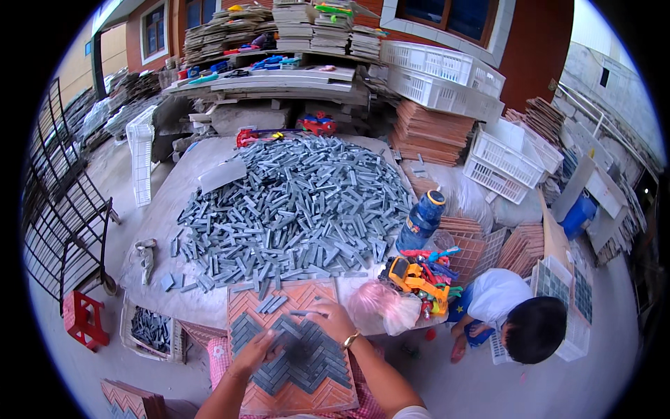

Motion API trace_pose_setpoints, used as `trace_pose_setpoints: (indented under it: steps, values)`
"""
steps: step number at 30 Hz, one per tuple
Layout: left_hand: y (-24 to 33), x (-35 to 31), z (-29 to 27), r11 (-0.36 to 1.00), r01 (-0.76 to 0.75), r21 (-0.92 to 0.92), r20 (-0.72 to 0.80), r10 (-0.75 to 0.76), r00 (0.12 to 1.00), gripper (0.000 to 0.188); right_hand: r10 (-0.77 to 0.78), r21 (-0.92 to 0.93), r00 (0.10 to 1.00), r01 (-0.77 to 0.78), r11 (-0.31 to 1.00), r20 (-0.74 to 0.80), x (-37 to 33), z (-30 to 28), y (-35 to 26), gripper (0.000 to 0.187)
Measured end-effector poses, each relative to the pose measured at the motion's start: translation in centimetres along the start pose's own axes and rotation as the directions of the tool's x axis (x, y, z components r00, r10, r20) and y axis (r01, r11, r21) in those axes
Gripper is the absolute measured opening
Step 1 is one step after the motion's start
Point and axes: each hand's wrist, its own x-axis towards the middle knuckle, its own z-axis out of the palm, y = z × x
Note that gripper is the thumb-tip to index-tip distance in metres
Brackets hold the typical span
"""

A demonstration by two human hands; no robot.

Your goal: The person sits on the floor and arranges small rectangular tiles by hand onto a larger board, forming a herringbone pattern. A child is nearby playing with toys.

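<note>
An orange herringbone mould board (296, 399) lies before me, its middle filled with a zigzag of dark grey strip tiles (279, 373). Over its upper right part, my right hand (331, 320) pinches a single grey strip tile (300, 313). My left hand (258, 351) is just above the laid tiles on the left, fingers curled together; what they hold is too small to tell. Several loose strips (271, 304) rest on the board's upper part. Beyond the board, a big heap of grey strip tiles (300, 202) covers the table.
Right of the heap stands a blue bottle (421, 222), near a toy digger (412, 279) and a pink-haired doll (377, 304). A child (513, 307) crouches at the table's right. A crate of tiles (150, 328) and a red stool (84, 320) are left. White crates (447, 73) stand behind.
</note>
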Motion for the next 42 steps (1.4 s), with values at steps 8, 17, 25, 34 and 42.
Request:
trace_pose_setpoints:
  steps: [8, 17, 25, 34, 42]
  values:
    - [-5.4, -5.5, -5.5, 0.959, -0.028, -0.281, 0.025, 0.037, 0.999, 0.012, 0.268, -0.057, 0.943, -0.262, 0.963, 0.197, 2.8, -1.6, 3.7, 0.023]
    - [-7.9, -7.7, -7.7, 0.896, 0.007, -0.444, 0.005, -0.005, 1.000, 0.012, 0.157, -0.564, 0.866, 0.163, 0.810, 0.476, 7.3, -1.8, 4.2, 0.016]
    - [-8.7, -7.7, -6.6, 0.842, 0.031, -0.539, -0.006, -0.041, 0.999, 0.015, 0.378, -0.697, 0.710, 0.218, 0.684, 0.594, 9.8, -0.4, 2.3, 0.010]
    - [-7.5, -7.8, -5.1, 0.742, 0.048, -0.669, 0.061, -0.010, 0.998, 0.019, 0.043, -0.635, 0.864, 0.334, 0.696, 0.502, 7.6, 0.3, 4.4, 0.011]
    - [-5.9, -6.0, -3.3, 0.710, 0.062, -0.701, 0.148, 0.060, 0.987, 0.017, 0.036, -0.639, 0.944, 0.194, 0.744, 0.329, 7.9, -0.1, 5.2, 0.015]
